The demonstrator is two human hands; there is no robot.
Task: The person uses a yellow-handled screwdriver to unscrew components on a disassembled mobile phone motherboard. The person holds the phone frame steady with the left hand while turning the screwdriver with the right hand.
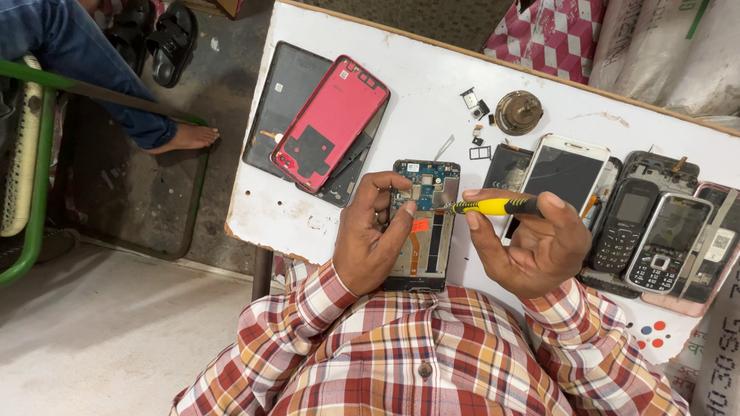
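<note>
The opened phone is partly covered by the left hand; the screwdriver tip is too small to be made out.

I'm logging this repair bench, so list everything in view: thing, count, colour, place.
opened phone: 1, blue board showing, table's near edge, under both hands
screwdriver: 1, yellow and black, tip on the opened phone
red back cover: 1, red, on the dark covers, table's left
dark back covers: about 2, grey-black, under the red one
white phone: 1, white frame, right of centre
keypad phones: 2, black, table's right
round metal part: 1, brownish, far side
small loose parts: several, dark, beside the round part
table: 1, white
sandals: 1 pair, black, on the floor
left hand: holds the opened phone
right hand: grips the screwdriver
</note>
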